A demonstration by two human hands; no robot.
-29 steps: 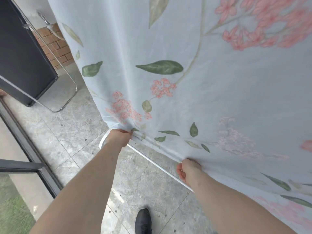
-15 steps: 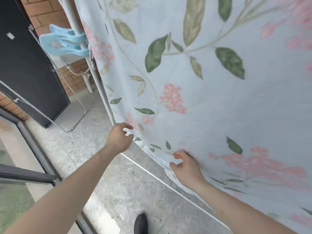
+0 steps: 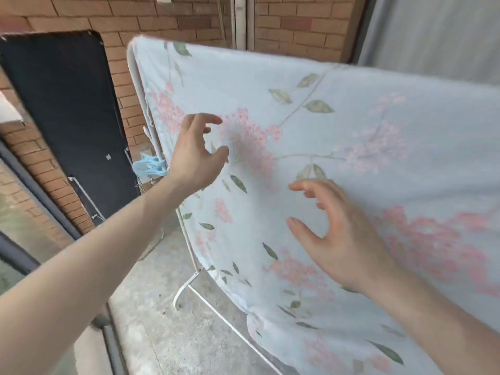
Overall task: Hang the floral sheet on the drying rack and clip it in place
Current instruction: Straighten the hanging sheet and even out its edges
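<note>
Pale blue cotton printed with pink blossoms and green leaves fills most of the view: one floral sheet (image 3: pixel 351 147) hangs draped over the top bar of a white metal drying rack (image 3: pixel 189 244), its lower edge reaching nearly to the rack's bottom rail. One light blue clip (image 3: pixel 148 167) sits on the rack's left upright, at the sheet's side edge; the person's left wrist hides its inner end, so whether it bites the fabric cannot be told. Two bare hands are raised in front of the sheet. The left hand (image 3: pixel 196 154) hovers near the left edge, fingers (image 3: pixel 209 120) spread and loosely curved, holding nothing. The right hand (image 3: pixel 341 234) is lower and nearer the middle, fingers apart and relaxed, also holding nothing; whether either hand touches the cloth is unclear through the motion blur. One white curved foot of the rack rests on the grey stone floor (image 3: pixel 176 334) below the left corner of the sheet. Behind the rack stands a red brick wall (image 3: pixel 189 17), and against it leans one black panel (image 3: pixel 67 117) with a thin metal frame, just left of the rack's upright. A dark door frame (image 3: pixel 35 185) runs diagonally along the left side.
</note>
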